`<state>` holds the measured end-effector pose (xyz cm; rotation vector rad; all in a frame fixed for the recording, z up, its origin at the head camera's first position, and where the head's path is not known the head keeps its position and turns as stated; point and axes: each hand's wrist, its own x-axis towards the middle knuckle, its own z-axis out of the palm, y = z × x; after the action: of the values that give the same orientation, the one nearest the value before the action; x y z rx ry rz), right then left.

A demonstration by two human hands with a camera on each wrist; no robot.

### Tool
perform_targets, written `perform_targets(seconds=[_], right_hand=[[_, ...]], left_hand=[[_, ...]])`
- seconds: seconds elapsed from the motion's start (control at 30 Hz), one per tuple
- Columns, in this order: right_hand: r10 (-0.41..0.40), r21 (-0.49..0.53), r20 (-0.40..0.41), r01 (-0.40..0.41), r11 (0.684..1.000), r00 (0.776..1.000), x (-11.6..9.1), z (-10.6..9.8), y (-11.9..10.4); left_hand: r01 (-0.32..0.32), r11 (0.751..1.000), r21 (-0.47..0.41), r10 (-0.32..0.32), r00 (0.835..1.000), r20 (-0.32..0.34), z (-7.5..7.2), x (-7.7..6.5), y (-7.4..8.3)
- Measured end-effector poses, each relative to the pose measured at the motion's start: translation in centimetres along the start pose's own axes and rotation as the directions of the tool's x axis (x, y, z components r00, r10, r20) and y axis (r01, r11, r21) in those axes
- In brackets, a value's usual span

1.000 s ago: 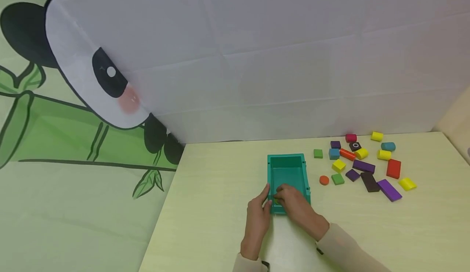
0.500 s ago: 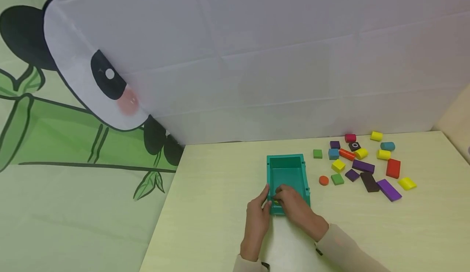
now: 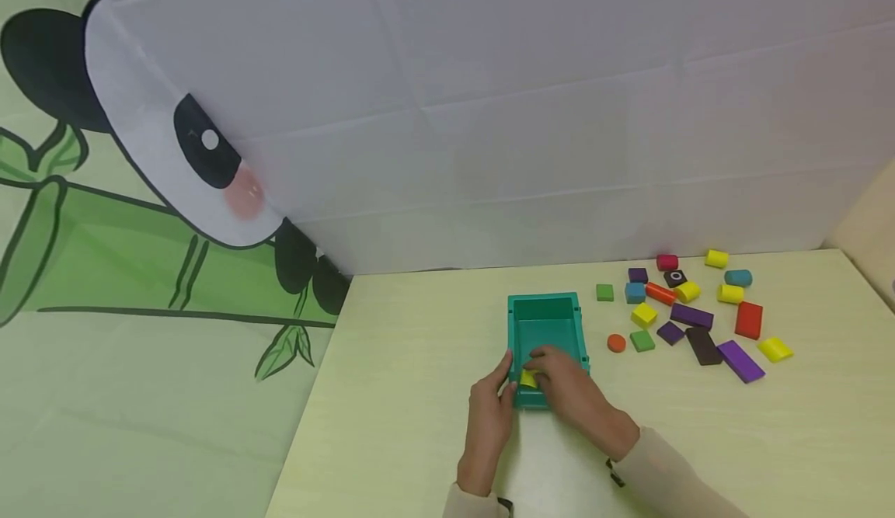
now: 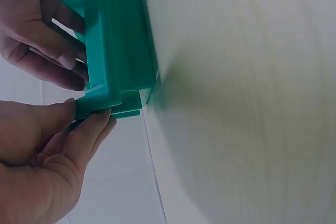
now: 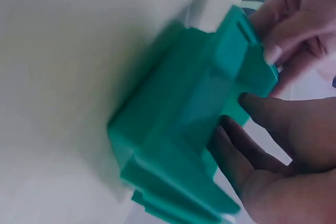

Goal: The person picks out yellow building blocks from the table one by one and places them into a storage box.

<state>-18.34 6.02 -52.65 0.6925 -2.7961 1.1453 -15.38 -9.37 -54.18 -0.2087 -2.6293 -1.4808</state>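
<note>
A teal plastic bin stands on the table. My left hand grips its left rim, thumb on top and fingers beneath, as the left wrist view shows up close. Inside the bin's near end lies a yellow block; its full shape is partly hidden. My right hand reaches over the right wall into the bin beside that block. In the right wrist view, the thumb and fingers of the right hand are spread apart, and I see nothing held between them.
Right of the bin several coloured blocks lie scattered, among them an orange disc, a green block, a purple block and a red block. A white cloth backdrop rises behind the table.
My right hand has shifted slightly to the right and its fingers have come off the yellow block, which now shows more in the bin. The left hand and bin stay put.
</note>
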Motion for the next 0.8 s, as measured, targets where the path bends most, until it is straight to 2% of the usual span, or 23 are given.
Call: perform_targets(seconds=[0.23, 0.43, 0.8], right_hand=[[0.005, -0.048, -0.092, -0.009, 0.999, 0.996, 0.2, -2.6, 0.2], [0.005, -0.026, -0.193, -0.011, 1.000, 0.981, 0.2, -5.0, 0.9], [0.126, -0.037, -0.346, -0.147, 0.988, 0.930, -0.2, -7.8, 5.7]], left_hand=[[0.015, 1.000, 0.015, -0.015, 1.000, 0.003, 0.1, 0.1, 0.0], [0.035, 0.999, 0.008, -0.035, 0.999, -0.001, 0.2, 0.2, 0.0], [0.072, 0.997, -0.003, -0.072, 0.997, 0.003, 0.4, 0.1, 0.0]])
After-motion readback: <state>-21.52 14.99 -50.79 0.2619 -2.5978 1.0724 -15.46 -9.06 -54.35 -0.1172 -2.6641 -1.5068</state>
